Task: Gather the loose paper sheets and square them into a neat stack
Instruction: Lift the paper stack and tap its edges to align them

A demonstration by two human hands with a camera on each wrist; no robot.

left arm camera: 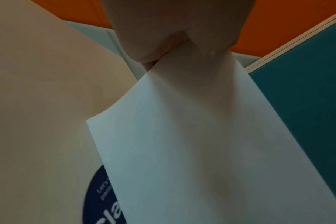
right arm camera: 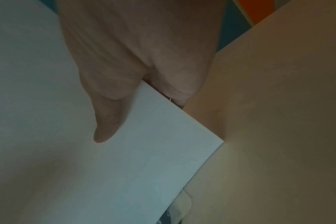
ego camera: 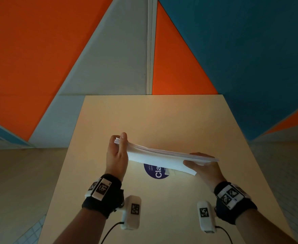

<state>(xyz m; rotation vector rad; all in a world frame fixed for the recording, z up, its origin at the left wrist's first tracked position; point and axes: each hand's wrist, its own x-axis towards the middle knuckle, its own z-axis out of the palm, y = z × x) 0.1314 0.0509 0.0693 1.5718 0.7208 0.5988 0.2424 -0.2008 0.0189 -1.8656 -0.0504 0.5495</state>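
Left hand [ego camera: 117, 153] clamps one short end of the white paper sheaf [ego camera: 164, 160]; right hand [ego camera: 203, 167] clamps the other. Sheaf held above the round dark-blue sticker [ego camera: 154, 171] on the beige tabletop [ego camera: 162, 117], long axis spanning hand to hand, edges uneven.

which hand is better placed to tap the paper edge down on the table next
Right, probably. The right hand holds the papers at their lower end; the left hand holds the raised end.
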